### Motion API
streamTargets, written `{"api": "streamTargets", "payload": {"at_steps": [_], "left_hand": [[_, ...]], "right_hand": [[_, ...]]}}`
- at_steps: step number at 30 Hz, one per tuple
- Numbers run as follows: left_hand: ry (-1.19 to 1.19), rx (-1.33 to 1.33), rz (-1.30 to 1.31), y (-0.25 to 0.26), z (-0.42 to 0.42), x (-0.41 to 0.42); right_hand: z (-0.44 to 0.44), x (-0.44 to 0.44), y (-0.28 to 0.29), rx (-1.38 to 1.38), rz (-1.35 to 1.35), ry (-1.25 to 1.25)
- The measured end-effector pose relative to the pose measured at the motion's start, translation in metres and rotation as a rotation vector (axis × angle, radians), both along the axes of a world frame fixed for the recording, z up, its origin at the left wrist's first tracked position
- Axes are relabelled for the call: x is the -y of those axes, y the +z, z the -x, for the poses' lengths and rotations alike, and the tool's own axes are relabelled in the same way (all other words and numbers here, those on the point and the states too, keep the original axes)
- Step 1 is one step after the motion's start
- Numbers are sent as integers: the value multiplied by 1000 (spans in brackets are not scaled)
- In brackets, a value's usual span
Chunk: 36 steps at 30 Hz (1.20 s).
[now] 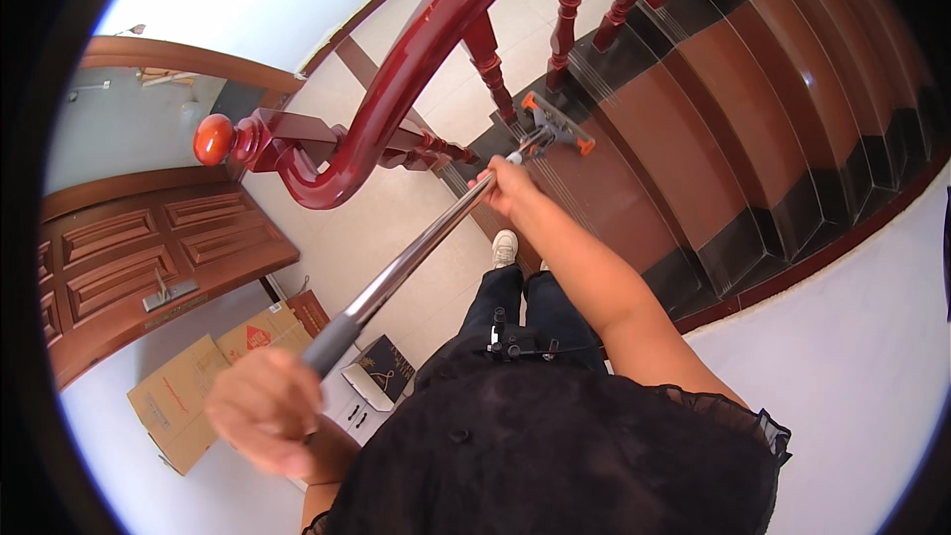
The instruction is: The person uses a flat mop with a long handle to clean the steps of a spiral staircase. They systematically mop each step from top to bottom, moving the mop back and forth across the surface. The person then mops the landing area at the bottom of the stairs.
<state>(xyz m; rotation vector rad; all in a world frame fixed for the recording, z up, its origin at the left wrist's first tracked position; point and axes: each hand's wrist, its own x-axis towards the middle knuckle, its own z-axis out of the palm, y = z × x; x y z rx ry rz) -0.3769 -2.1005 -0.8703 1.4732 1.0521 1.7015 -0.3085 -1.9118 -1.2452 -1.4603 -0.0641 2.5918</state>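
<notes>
My right hand grips the shiny metal pole of a mop low down, close to its head. The mop head, grey with orange end pieces, is at the reddish-brown lower stair tread, near the foot of the balusters. My left hand, blurred, is closed around the dark grey grip at the pole's upper end. The pole slants across my front from lower left to upper right.
A glossy red wooden handrail curls to a newel post with an orange ball. Stairs curve up to the right beside a white wall. Left are a panelled wooden door, cardboard boxes and a black box.
</notes>
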Motion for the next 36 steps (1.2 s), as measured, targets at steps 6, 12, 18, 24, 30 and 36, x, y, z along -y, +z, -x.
{"api": "streamTargets", "payload": {"at_steps": [6, 12, 18, 24, 30, 36], "left_hand": [[293, -118, 173, -50, -48, -9], [605, 44, 250, -54, -45, 18], [645, 96, 226, -48, -40, 15], [529, 74, 175, -40, -24, 12], [522, 49, 204, 7, -4, 23], [424, 151, 61, 45, 7, 33]], "right_hand": [[31, -25, -47, 43, 60, -35], [35, -5, -61, 170, -36, 100], [31, -2, -58, 255, -66, 132], [22, 10, -50, 260, -25, 3], [7, 67, -46, 219, 174, 118], [16, 106, 5, 77, 484, 36]]}}
